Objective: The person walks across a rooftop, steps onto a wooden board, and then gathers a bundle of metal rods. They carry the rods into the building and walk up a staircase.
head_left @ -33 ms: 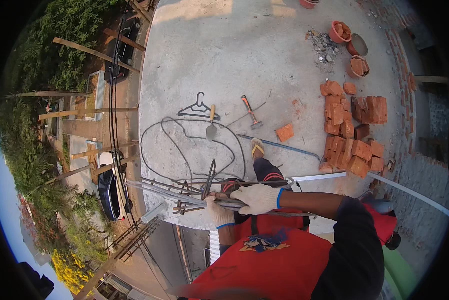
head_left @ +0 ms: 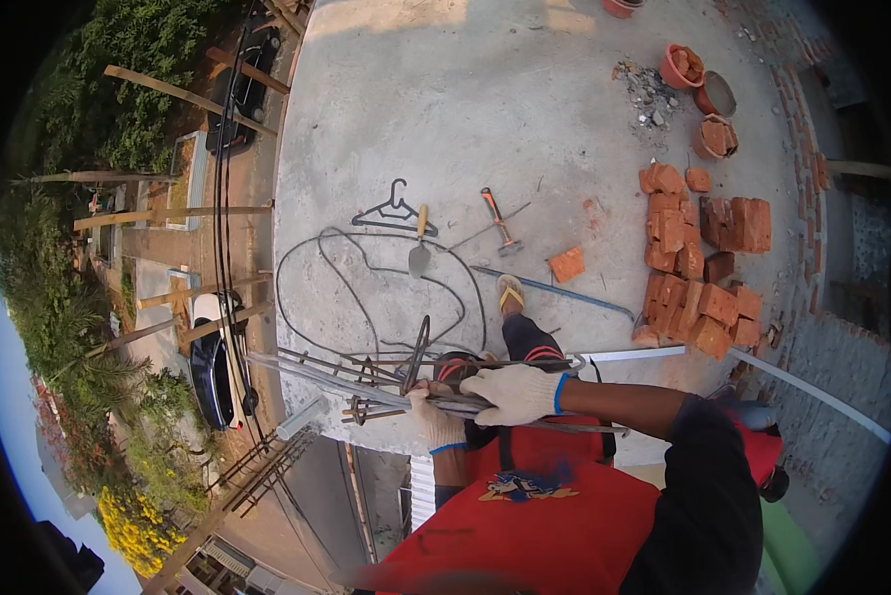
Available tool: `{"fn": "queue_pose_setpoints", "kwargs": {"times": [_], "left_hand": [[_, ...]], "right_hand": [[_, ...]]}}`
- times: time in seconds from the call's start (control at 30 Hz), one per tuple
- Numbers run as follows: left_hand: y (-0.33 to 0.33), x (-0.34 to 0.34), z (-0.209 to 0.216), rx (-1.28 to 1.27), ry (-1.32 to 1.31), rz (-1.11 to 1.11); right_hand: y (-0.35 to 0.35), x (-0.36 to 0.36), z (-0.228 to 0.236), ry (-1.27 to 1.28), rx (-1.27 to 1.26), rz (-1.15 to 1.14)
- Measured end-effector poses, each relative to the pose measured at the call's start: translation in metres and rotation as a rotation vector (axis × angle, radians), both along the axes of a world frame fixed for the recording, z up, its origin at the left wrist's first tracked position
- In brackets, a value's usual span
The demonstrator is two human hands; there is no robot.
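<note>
In front of my body, a bundle of thin steel rods (head_left: 316,373) runs leftward past the slab's edge. My left hand (head_left: 437,420), in a cream knit glove with a blue cuff, is closed round the rods beside a bent steel stirrup (head_left: 417,353) that stands up from them. Just to its right, my right hand (head_left: 517,394), gloved the same way, lies over the rods with its fingers curled around them. The palms hide where the fingers meet the steel. Short crosswise stirrups show further left on the bundle.
On the concrete slab (head_left: 435,109) lie a looped cable (head_left: 279,288), a hanger (head_left: 396,210), a trowel (head_left: 419,260), a hammer (head_left: 502,223) and a blue-grey bar (head_left: 564,290). Bricks (head_left: 671,238) and buckets (head_left: 715,139) stand at right. The slab drops off left toward parked cars (head_left: 212,372). Another person (head_left: 758,446) is at right.
</note>
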State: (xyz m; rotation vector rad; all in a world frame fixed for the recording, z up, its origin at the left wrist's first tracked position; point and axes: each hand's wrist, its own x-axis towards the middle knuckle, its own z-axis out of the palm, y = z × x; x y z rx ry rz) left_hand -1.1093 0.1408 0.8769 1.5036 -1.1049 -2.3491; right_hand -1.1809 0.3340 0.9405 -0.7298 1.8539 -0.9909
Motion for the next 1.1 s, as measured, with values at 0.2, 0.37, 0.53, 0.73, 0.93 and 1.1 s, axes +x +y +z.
{"fn": "queue_pose_setpoints", "kwargs": {"times": [0.2, 0.37, 0.53, 0.73, 0.93, 1.1], "left_hand": [[0.017, -0.042, -0.057, 0.159, 0.049, 0.064], [0.028, -0.029, -0.118, 0.211, -0.049, 0.049], [0.009, 0.0, -0.14, 0.469, -0.144, -0.013], [-0.034, -0.007, -0.147, 0.673, -0.14, -0.144], [-0.055, -0.003, -0.15, 0.493, -0.143, -0.142], [-0.068, -0.012, -0.131, 0.597, -0.031, -0.17]], "right_hand": [[0.04, -0.093, -0.093, -0.105, 0.106, -0.319], [0.071, -0.17, -0.332, 0.209, 0.511, -0.457], [0.052, -0.203, -0.564, 0.564, 0.781, -0.308], [-0.011, -0.199, -0.66, 0.757, 0.943, -0.05], [-0.023, -0.181, -0.667, 0.546, 0.91, -0.034], [-0.02, -0.104, -0.583, 0.325, 0.671, -0.232]]}}
